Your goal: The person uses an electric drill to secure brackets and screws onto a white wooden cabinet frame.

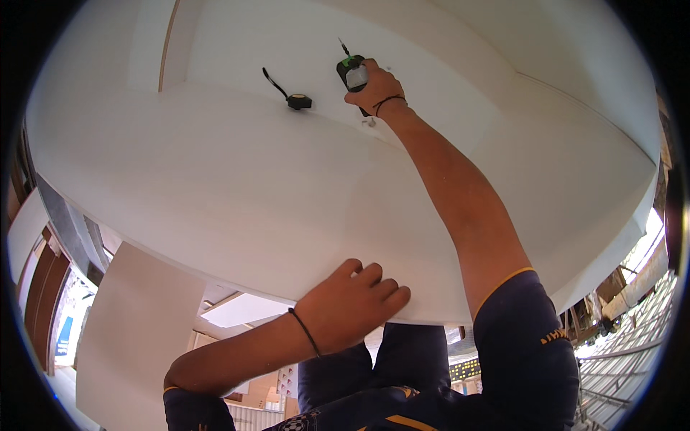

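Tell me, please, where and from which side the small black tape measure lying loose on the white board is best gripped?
Grip the tape measure by its squat body, fingers closing from above across its sides. Its black strap trails off to the upper left, so the near side is free. The right hand holds the power tool; the left hand lies on the board's edge.

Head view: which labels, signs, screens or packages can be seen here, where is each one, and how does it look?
Blue sign or panel: far left edge, below the white board; tall, narrow, blue.
Dark display board: low, between the person's legs and right sleeve; dark rectangle with small light dots.
Tool label: on the dark tool in the right hand; small grey patch beside green.
No packages in view.
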Action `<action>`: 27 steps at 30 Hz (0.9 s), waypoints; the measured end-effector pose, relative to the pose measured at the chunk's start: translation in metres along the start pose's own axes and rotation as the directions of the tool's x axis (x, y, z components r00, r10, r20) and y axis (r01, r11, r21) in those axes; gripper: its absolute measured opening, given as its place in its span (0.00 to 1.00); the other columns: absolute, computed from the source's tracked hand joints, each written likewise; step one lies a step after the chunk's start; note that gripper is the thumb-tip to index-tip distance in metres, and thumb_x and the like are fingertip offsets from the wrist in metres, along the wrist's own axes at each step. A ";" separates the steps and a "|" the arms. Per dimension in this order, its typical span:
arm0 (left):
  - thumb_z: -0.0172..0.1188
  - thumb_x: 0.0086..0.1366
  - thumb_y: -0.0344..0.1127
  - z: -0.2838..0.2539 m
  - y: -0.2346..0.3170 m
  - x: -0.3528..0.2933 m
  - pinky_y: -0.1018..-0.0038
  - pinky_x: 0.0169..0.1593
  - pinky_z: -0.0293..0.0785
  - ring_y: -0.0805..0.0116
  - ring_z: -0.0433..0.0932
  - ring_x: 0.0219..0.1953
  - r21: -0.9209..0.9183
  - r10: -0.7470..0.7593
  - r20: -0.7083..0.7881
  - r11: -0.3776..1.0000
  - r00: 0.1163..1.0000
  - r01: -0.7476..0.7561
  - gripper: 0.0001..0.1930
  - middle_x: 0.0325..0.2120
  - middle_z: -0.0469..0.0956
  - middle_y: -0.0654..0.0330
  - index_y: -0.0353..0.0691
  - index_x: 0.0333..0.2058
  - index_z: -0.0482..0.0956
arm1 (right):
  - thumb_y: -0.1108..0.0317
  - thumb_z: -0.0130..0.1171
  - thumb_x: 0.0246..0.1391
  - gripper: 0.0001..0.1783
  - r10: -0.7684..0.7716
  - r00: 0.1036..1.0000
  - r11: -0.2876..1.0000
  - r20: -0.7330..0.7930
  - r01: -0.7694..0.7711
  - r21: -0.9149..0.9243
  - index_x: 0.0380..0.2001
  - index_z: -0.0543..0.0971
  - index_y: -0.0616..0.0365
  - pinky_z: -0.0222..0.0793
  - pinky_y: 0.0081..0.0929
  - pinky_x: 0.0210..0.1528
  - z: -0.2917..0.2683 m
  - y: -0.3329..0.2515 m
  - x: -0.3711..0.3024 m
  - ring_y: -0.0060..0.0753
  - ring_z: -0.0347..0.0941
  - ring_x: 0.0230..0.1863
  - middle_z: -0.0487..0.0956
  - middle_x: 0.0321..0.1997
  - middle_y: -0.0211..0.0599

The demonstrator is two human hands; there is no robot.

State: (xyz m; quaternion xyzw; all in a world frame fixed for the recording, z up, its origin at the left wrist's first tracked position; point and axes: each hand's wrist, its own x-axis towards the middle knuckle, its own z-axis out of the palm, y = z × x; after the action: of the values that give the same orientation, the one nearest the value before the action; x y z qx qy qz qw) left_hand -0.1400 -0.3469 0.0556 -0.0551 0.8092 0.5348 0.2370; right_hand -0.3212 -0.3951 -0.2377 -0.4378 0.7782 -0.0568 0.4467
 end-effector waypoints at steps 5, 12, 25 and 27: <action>0.66 0.53 0.39 0.003 0.000 0.002 0.66 0.51 0.67 0.65 0.72 0.46 0.037 -0.026 0.002 0.999 1.000 0.026 0.25 0.39 0.77 0.66 0.45 0.50 0.72 | 0.53 0.67 0.30 0.43 -0.014 0.998 0.999 -0.067 0.016 0.038 0.54 0.68 0.53 0.72 0.41 0.50 -0.030 0.041 -0.034 0.51 0.76 0.47 0.79 0.45 0.48; 0.71 0.48 0.39 -0.003 0.012 0.004 0.67 0.56 0.64 0.67 0.72 0.48 -0.067 -0.111 0.025 0.991 0.994 0.112 0.30 0.40 0.78 0.67 0.47 0.51 0.72 | 0.53 0.68 0.30 0.44 0.107 0.986 0.994 -0.129 -0.102 0.045 0.56 0.67 0.52 0.71 0.40 0.52 -0.049 0.121 -0.087 0.51 0.75 0.49 0.78 0.47 0.48; 0.72 0.46 0.38 -0.004 0.040 0.002 0.67 0.57 0.63 0.66 0.72 0.47 -0.047 -0.146 0.063 0.988 0.987 0.149 0.31 0.38 0.77 0.68 0.48 0.51 0.73 | 0.51 0.70 0.32 0.47 0.152 0.984 0.988 -0.091 -0.147 0.052 0.58 0.65 0.54 0.71 0.41 0.53 -0.046 0.157 -0.112 0.53 0.74 0.51 0.76 0.48 0.50; 0.73 0.46 0.38 -0.003 0.042 0.006 0.67 0.56 0.63 0.66 0.72 0.47 -0.061 -0.147 0.059 0.987 0.987 0.151 0.31 0.38 0.77 0.68 0.48 0.51 0.73 | 0.49 0.71 0.33 0.48 0.160 0.986 0.986 -0.050 -0.157 0.049 0.58 0.64 0.55 0.71 0.42 0.54 -0.050 0.161 -0.112 0.54 0.72 0.53 0.74 0.52 0.52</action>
State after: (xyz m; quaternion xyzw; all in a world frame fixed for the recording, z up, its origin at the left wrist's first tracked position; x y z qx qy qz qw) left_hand -0.1605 -0.3310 0.0895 -0.1086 0.7783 0.5429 0.2962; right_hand -0.4354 -0.2301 -0.2124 -0.3628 0.8207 -0.0500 0.4385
